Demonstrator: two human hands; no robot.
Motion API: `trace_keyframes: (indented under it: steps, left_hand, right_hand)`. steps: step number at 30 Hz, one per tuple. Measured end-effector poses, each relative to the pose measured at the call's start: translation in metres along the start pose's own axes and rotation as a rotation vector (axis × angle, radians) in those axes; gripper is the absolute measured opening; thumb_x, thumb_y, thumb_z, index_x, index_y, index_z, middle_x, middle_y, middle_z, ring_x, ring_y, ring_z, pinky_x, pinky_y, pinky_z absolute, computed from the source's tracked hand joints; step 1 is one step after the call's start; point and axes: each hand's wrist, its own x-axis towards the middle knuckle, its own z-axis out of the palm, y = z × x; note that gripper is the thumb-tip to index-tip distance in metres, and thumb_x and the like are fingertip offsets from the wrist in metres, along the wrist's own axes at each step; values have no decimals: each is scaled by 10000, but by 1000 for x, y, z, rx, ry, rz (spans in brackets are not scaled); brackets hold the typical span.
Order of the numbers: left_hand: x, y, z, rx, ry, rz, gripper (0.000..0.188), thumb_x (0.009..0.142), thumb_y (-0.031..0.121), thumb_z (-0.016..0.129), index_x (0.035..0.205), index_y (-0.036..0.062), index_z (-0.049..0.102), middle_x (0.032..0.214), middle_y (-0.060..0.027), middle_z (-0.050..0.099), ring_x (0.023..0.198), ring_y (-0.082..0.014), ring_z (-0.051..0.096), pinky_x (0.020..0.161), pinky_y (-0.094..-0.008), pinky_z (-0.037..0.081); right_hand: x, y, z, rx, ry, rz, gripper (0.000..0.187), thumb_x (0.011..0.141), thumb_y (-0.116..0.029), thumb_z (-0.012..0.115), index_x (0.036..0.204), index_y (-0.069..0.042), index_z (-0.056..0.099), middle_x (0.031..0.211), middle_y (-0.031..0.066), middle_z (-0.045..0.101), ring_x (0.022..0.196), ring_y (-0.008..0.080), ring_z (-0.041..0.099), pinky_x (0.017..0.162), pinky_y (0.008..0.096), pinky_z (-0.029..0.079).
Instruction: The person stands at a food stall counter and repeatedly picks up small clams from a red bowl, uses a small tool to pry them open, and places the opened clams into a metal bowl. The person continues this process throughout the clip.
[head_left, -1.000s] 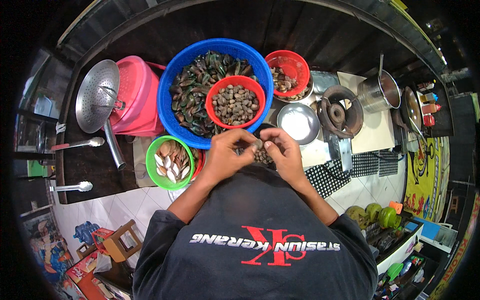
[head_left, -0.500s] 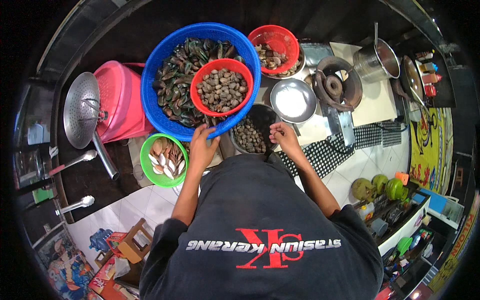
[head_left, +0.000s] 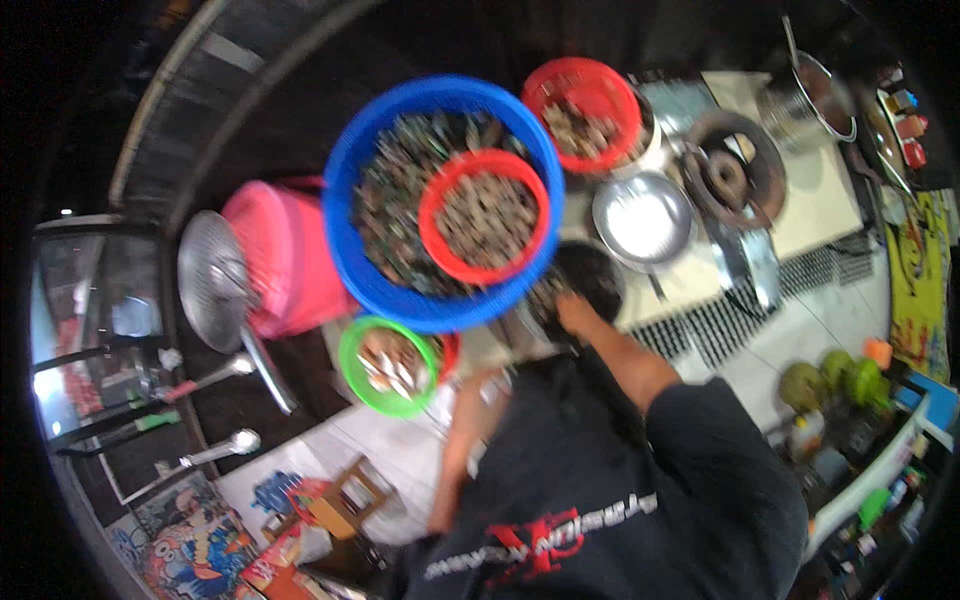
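Observation:
My right hand (head_left: 571, 313) reaches into a dark round bowl (head_left: 597, 272) at the near edge of the counter, over small brown shellfish (head_left: 546, 295). Blur hides its fingers. Low by the front of my body is my left hand (head_left: 480, 402), smeared by motion, with something whitish against it that I cannot make out. Beyond the bowl stands a big blue basket (head_left: 341, 215) of dark green mussels (head_left: 397, 190). A red basket (head_left: 428, 222) of small round clams (head_left: 487, 222) rests on those mussels. Nearest my left hand is a green basket (head_left: 352, 384) with pale shellfish (head_left: 392, 362).
A second red basket (head_left: 620, 88) of shells stands at the back. To the right are a silver metal bowl (head_left: 643, 218), a burner (head_left: 765, 175) and a steel pot (head_left: 790, 105). Pink baskets (head_left: 297, 255) and a perforated metal ladle (head_left: 208, 290) occupy the left.
My right hand has moved from the dark bowl's right side into it. My left hand has left the blue basket's rim and dropped toward my body. The whole view has shifted and tilted.

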Motion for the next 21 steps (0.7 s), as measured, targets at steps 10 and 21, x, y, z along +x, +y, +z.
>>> trace_keyframes:
  steps: [10,21]
  left_hand:
    - [-50,-37,-8,76,-49,-122,320,875,238,651,1157,87,636,1092,-168,641,940,-290,647,757,-359,525]
    - [-49,-28,-24,69,-74,-88,328,874,269,649,1151,93,645,1072,-171,655,930,-289,657,789,-362,515]
  right_hand:
    - [23,-19,51,-340,-210,160,338,888,-164,483,1136,29,609,1166,170,614,1058,336,615,852,416,514]
    - [14,-10,-14,-118,-271,7,189,786,-133,566,846,-30,712,917,191,686,864,362,673,758,427,551]
